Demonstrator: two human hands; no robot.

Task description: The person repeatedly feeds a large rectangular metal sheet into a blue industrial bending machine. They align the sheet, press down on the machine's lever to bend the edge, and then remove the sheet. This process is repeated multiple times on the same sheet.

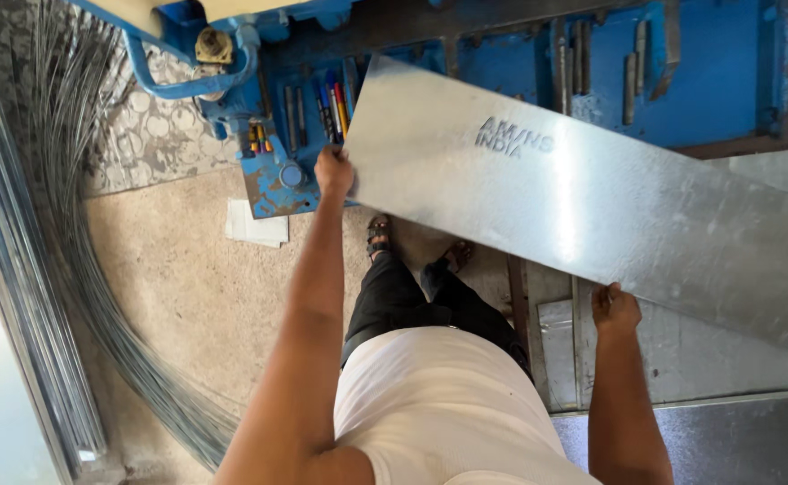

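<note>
One long galvanised metal sheet (583, 198) was up in the air, held by a person in a white shirt and dark trousers, and it ran slantwise from beside the blue machine (717, 72) down toward the right. There were two hands on it, one at each side of its nearer end. The left hand (334, 172) was clamped on the sheet's upper left corner, fingers curled over the edge so that only the knuckles showed. The right hand (614, 308) had closed on the lower long edge, thumb on top and the fingers hidden beneath the metal. Neither grip was slack; both were shut tight on the one sheet.

The sheet's far end passed out of view at the right, so I could not tell whether it rested on anything there. Its left corner hung just in front of a small blue tray (286, 166) fixed to the machine, where a row of pens and markers (333, 108) stood, too crowded to count surely.

Below, on the floor (187, 269), lay one white folded paper (256, 224) near the tray's lower edge, and a big sheaf of thin steel wires (79, 233) curved along the left side. Two sandalled feet (379, 235) showed under the sheet's left end. More flat metal sheets (699, 359) lay stacked low at the right, beneath the held one.
</note>
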